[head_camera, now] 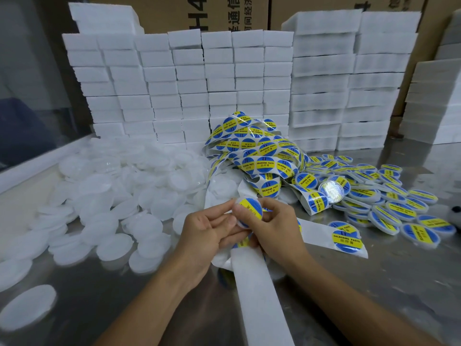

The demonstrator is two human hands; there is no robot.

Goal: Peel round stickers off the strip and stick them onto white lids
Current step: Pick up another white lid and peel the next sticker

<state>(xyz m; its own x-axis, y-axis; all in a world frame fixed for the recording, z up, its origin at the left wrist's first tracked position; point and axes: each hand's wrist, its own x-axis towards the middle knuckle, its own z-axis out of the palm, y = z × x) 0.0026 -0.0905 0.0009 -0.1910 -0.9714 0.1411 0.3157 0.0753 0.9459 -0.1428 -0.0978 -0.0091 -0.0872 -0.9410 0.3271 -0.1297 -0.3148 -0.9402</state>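
We are in a small packing or labelling workshop, by every sign. We work at a shiny steel bench (374, 283) heaped with plain white lids (119, 196) on the left and already labelled lids (389, 201) on the right. A tangled sticker strip (257, 151) printed "SOLDERING PASTE" lies between them. Behind rise neat stacks of white foam blocks (199, 83), and behind those stand brown shipping cartons (224, 13) with printed lettering, as in a stockroom.
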